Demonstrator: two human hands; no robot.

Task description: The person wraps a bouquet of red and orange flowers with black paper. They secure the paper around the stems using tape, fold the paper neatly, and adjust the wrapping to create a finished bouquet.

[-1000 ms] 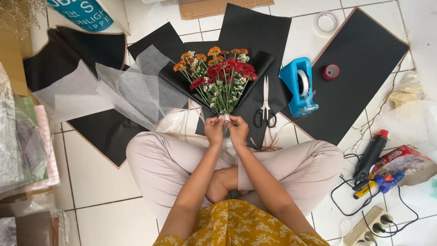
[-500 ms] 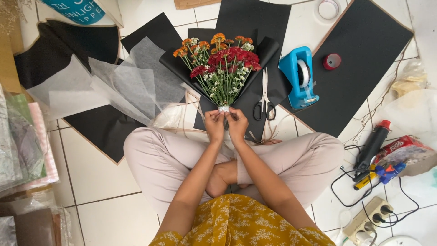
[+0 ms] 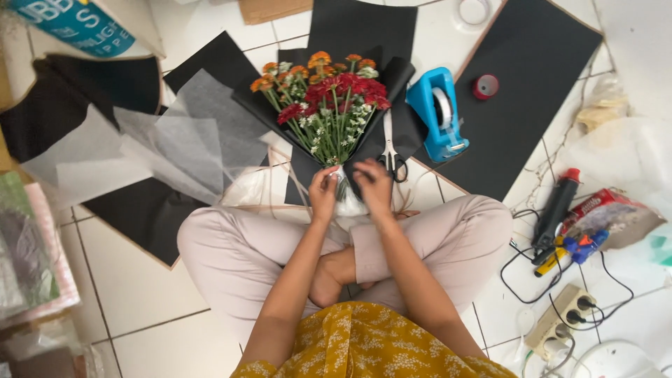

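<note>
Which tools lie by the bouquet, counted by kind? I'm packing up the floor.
Scissors: 1
Tape dispenser: 1
Red tape roll: 1
Clear tape roll: 1
Glue gun: 1
Power strip: 1
Total: 6

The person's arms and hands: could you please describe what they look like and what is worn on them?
Both forearms are bare. The left hand and right hand wear no gloves, and no rings, watch or bracelet show. The only clothing near the arms is a mustard-yellow top with a small white floral print, low in the view.
</note>
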